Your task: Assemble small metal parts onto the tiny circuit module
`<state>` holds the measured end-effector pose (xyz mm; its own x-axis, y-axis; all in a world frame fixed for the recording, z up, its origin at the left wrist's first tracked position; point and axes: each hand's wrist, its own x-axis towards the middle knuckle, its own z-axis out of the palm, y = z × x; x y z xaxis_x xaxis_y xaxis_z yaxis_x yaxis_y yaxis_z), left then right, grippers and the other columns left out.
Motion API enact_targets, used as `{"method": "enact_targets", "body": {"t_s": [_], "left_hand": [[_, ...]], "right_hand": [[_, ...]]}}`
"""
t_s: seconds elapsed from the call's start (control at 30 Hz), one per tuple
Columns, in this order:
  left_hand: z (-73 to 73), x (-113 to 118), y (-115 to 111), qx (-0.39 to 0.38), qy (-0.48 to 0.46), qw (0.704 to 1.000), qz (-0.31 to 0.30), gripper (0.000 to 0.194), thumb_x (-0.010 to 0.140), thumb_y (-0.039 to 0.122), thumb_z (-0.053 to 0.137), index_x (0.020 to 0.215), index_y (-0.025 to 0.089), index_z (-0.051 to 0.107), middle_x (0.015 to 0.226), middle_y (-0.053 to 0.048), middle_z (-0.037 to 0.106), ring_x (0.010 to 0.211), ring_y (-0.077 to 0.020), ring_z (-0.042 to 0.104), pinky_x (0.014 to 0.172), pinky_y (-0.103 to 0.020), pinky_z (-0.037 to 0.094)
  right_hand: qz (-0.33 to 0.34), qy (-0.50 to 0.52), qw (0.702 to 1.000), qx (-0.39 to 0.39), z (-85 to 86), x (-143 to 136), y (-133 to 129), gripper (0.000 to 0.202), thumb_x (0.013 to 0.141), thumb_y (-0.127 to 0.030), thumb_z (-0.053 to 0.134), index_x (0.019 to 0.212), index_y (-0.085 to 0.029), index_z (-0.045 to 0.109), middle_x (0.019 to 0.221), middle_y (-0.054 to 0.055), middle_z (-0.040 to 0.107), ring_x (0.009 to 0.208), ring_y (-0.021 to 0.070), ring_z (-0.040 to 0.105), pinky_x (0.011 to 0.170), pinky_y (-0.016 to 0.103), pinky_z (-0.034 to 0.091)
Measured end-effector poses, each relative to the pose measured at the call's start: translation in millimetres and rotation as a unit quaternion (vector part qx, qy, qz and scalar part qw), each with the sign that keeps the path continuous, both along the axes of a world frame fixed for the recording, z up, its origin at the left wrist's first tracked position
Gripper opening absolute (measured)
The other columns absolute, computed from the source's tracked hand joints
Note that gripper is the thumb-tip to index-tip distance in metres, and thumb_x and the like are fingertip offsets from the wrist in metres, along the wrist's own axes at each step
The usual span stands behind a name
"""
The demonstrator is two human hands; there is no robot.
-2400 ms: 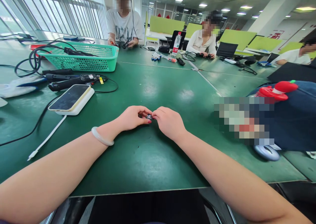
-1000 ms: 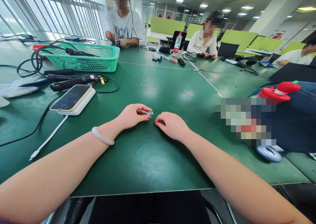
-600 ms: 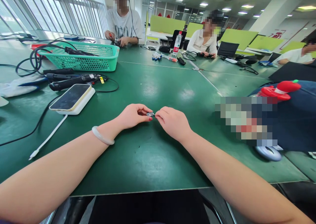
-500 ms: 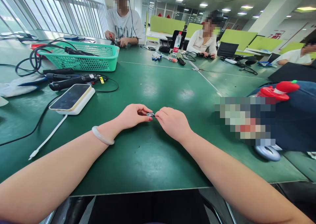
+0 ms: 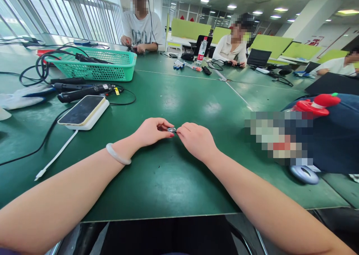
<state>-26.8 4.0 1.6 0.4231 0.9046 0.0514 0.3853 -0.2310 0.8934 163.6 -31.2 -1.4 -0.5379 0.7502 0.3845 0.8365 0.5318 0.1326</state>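
- Left hand (image 5: 151, 132) holds a small black-and-silver piece (image 5: 172, 130) between thumb and fingers, the hand only narrowly open around it.
- Right hand (image 5: 196, 139) is pinched narrow at the piece's dark end; the fingertips seem to grip it, though the contact is partly hidden.
- That piece sits between the two hands, just over the green desk (image 5: 168, 187), near its front edge.
- Handling looks to be under way, with the piece in the fingers rather than set down. It is too small to make out what is finished on it or what remains.
- Toward the left lies a phone (image 5: 82, 109) on a white block (image 5: 94, 121), a white cable (image 5: 57, 154) beside them.
- Beyond these are black-handled tools (image 5: 81, 94) and a green basket (image 5: 119, 69); a water bottle (image 5: 201, 52) stands farther across.
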Motion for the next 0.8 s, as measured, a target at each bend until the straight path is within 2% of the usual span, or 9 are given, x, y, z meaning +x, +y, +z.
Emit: {"method": "enact_targets", "body": {"t_s": [0.2, 0.37, 0.5, 0.57, 0.63, 0.7, 0.8], "left_hand": [[-1.8, -1, 1, 0.014, 0.016, 1.000, 0.015, 0.036, 0.061, 0.035, 0.073, 0.092, 0.017, 0.069, 0.080, -0.004, 0.070, 0.075, -0.0178, 0.064, 0.074, -0.032, 0.050], [-3.0, -1, 2, 0.005, 0.012, 1.000, 0.022, 0.037, 0.062, 0.035, 0.073, 0.094, 0.017, 0.068, 0.081, -0.005, 0.070, 0.074, -0.0175, 0.064, 0.073, -0.032, 0.050], [-4.3, -2, 4, 0.016, 0.012, 0.998, 0.054, 0.037, 0.062, 0.036, 0.073, 0.094, 0.017, 0.068, 0.083, -0.005, 0.071, 0.077, -0.0177, 0.064, 0.077, -0.033, 0.050], [-5.6, -3, 6, 0.024, 0.006, 0.997, 0.076, 0.039, 0.062, 0.037, 0.073, 0.095, 0.017, 0.068, 0.084, -0.005, 0.071, 0.078, -0.0182, 0.065, 0.079, -0.034, 0.050], [-6.9, -4, 8, 0.030, -0.002, 0.996, 0.089, 0.040, 0.063, 0.038, 0.072, 0.097, 0.017, 0.068, 0.086, -0.006, 0.071, 0.080, -0.0189, 0.065, 0.080, -0.035, 0.050], [-7.7, -5, 10, 0.034, -0.003, 0.995, 0.093, 0.040, 0.063, 0.038, 0.072, 0.098, 0.017, 0.068, 0.086, -0.006, 0.071, 0.081, -0.0194, 0.065, 0.081, -0.035, 0.050], [-7.6, -5, 10, 0.029, 0.007, 0.995, 0.091, 0.041, 0.063, 0.038, 0.072, 0.098, 0.017, 0.068, 0.086, -0.007, 0.071, 0.081, -0.0195, 0.065, 0.081, -0.036, 0.050]], "right_hand": [[-0.058, 0.038, 0.992, -0.105, -0.1, 0, 2, 0.022, 0.089, -0.022, 0.046, 0.083, -0.022, 0.066, 0.085, 0.003, 0.065, 0.076, 0.0146, 0.059, 0.061, 0.026, 0.038], [-0.070, 0.096, 0.978, -0.169, -1.5, 4, 6, 0.019, 0.086, -0.023, 0.052, 0.100, -0.023, 0.065, 0.098, 0.003, 0.065, 0.089, 0.0175, 0.059, 0.073, 0.029, 0.045], [-0.031, 0.127, 0.981, -0.142, -7.0, 3, 11, 0.031, 0.086, -0.028, 0.054, 0.115, -0.020, 0.060, 0.110, 0.006, 0.062, 0.099, 0.0197, 0.054, 0.088, 0.034, 0.044], [-0.009, 0.125, 0.985, -0.120, -11.2, 1, 15, 0.038, 0.087, -0.031, 0.052, 0.124, -0.021, 0.055, 0.122, 0.007, 0.057, 0.108, 0.0218, 0.049, 0.093, 0.038, 0.041], [-0.016, 0.115, 0.986, -0.120, -15.7, -3, 19, 0.044, 0.088, -0.035, 0.051, 0.130, -0.023, 0.049, 0.134, 0.008, 0.049, 0.118, 0.0261, 0.041, 0.094, 0.045, 0.039], [-0.015, 0.106, 0.985, -0.134, -19.3, -5, 22, 0.042, 0.089, -0.037, 0.048, 0.130, -0.026, 0.050, 0.138, 0.007, 0.045, 0.121, 0.0282, 0.038, 0.093, 0.049, 0.037], [-0.008, 0.127, 0.982, -0.139, -21.6, -4, 26, 0.031, 0.088, -0.034, 0.051, 0.117, -0.029, 0.060, 0.134, 0.004, 0.050, 0.118, 0.0262, 0.039, 0.094, 0.048, 0.036]]}}
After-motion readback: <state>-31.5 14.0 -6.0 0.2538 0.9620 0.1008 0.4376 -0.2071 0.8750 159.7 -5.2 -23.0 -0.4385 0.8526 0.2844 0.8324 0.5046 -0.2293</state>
